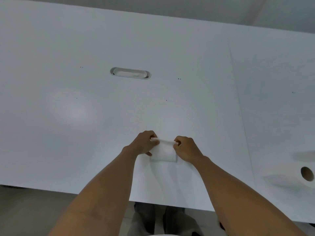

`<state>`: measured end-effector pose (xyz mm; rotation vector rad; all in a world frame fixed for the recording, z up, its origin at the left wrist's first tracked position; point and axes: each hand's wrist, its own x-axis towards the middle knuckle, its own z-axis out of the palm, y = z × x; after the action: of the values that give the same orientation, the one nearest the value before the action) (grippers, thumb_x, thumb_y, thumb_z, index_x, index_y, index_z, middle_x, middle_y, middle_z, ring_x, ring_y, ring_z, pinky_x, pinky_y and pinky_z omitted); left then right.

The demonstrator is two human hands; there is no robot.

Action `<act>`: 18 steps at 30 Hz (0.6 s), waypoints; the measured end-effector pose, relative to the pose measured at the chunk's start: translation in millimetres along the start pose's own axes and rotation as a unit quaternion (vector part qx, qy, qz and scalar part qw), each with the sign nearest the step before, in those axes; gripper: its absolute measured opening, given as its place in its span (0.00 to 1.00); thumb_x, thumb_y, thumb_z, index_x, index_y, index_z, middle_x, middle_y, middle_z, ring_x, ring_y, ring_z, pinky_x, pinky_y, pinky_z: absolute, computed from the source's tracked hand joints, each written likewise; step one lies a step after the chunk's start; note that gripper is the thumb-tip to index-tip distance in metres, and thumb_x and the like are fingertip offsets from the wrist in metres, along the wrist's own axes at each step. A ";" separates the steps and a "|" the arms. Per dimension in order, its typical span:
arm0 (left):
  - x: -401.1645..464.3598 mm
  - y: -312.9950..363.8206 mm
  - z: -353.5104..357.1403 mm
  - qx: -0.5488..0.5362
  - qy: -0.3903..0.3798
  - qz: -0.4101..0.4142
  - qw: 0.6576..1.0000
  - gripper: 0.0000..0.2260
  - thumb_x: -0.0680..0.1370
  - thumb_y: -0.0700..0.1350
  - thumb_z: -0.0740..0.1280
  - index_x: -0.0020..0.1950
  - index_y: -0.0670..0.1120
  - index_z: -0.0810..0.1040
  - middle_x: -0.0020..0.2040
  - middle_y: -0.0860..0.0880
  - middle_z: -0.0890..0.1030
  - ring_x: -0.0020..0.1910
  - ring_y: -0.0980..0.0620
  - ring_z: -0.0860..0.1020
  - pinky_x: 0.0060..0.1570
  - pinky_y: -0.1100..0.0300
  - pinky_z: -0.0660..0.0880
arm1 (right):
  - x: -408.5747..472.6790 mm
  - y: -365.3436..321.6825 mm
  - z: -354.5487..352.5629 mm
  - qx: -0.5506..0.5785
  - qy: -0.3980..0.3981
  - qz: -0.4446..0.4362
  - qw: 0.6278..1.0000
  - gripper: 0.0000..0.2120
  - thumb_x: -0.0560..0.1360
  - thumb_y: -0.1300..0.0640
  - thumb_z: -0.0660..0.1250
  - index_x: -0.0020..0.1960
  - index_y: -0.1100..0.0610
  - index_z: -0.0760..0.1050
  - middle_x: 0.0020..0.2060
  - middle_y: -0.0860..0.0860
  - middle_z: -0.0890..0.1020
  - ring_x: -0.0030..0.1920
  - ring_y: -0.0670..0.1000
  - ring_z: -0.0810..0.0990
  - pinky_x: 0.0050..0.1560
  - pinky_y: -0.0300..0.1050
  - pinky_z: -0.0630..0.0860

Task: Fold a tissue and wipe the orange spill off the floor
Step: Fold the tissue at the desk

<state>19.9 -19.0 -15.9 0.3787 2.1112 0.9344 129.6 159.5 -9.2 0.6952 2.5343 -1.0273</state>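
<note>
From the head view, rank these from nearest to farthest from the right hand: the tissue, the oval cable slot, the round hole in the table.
1. Tissue: pinched by the right hand, just to its left.
2. Oval cable slot: farther up the table, to the left.
3. Round hole: far right edge of the table.

It looks like an office. A big white desk (85,116) fills the view, with a long cable slot (130,73) at 12 o'clock and a round hole (307,173) at 3 o'clock.
</note>
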 end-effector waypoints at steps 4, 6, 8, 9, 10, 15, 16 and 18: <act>-6.7 29.3 -16.5 -0.113 0.024 0.021 0.993 0.05 0.81 0.40 0.69 0.52 0.38 0.78 0.55 0.37 0.78 0.50 0.40 0.81 0.41 0.49 0.85 | -5.9 -13.7 -24.8 0.105 0.025 0.019 0.994 0.08 0.75 0.61 0.64 0.38 0.54 0.75 0.34 0.52 0.78 0.36 0.54 0.78 0.37 0.48 0.80; -9.5 46.6 -25.5 -0.137 0.042 0.033 0.989 0.06 0.80 0.40 0.70 0.53 0.38 0.79 0.55 0.36 0.79 0.51 0.39 0.82 0.41 0.49 0.85 | -9.1 -21.7 -38.6 0.175 0.039 0.030 0.983 0.03 0.76 0.62 0.66 0.47 0.59 0.79 0.39 0.57 0.83 0.41 0.56 0.84 0.40 0.50 0.85; -12.6 63.4 -34.5 -0.148 0.061 0.046 0.986 0.06 0.79 0.41 0.71 0.53 0.40 0.80 0.54 0.37 0.79 0.50 0.40 0.81 0.39 0.51 0.84 | -11.0 -29.3 -53.6 0.244 0.043 0.039 0.968 0.03 0.76 0.62 0.67 0.48 0.60 0.80 0.44 0.58 0.84 0.43 0.55 0.86 0.39 0.49 0.85; -14.1 72.0 -39.0 -0.152 0.070 0.055 0.984 0.06 0.79 0.42 0.71 0.53 0.40 0.80 0.53 0.37 0.79 0.50 0.41 0.81 0.39 0.52 0.84 | -12.5 -33.7 -61.5 0.274 0.038 0.041 0.960 0.03 0.76 0.61 0.68 0.46 0.60 0.79 0.45 0.57 0.84 0.43 0.54 0.85 0.39 0.48 0.84; -15.6 80.3 -43.2 -0.157 0.079 0.062 0.983 0.06 0.79 0.42 0.71 0.53 0.40 0.80 0.53 0.38 0.79 0.50 0.42 0.80 0.38 0.52 0.84 | -14.1 -38.1 -69.7 0.294 0.032 0.041 0.954 0.04 0.77 0.60 0.68 0.45 0.61 0.79 0.45 0.56 0.84 0.41 0.52 0.85 0.39 0.47 0.83; -27.0 119.4 -59.9 -0.133 0.120 0.096 0.979 0.06 0.80 0.44 0.70 0.54 0.43 0.80 0.53 0.42 0.79 0.51 0.46 0.77 0.32 0.59 0.81 | -21.9 -52.6 -109.0 0.362 0.026 0.037 0.931 0.07 0.77 0.57 0.70 0.51 0.61 0.82 0.44 0.54 0.83 0.33 0.52 0.78 0.29 0.42 0.70; -29.6 125.9 -62.3 -0.135 0.122 0.102 0.978 0.06 0.80 0.45 0.70 0.54 0.43 0.80 0.52 0.42 0.79 0.51 0.46 0.77 0.31 0.59 0.80 | -24.2 -56.0 -116.4 0.384 0.016 0.032 0.923 0.08 0.77 0.59 0.70 0.53 0.62 0.82 0.44 0.55 0.83 0.33 0.52 0.79 0.28 0.41 0.70; -33.8 137.5 -66.2 -0.143 0.119 0.111 0.976 0.06 0.80 0.45 0.69 0.55 0.43 0.80 0.51 0.44 0.79 0.52 0.47 0.77 0.32 0.59 0.80 | -28.6 -62.6 -129.4 0.419 -0.004 0.020 0.908 0.08 0.78 0.62 0.69 0.55 0.64 0.80 0.45 0.58 0.84 0.36 0.55 0.84 0.28 0.40 0.73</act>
<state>-13.7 24.3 130.5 0.3734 2.1316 1.4577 105.3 203.9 128.3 0.9235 1.9712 -2.1153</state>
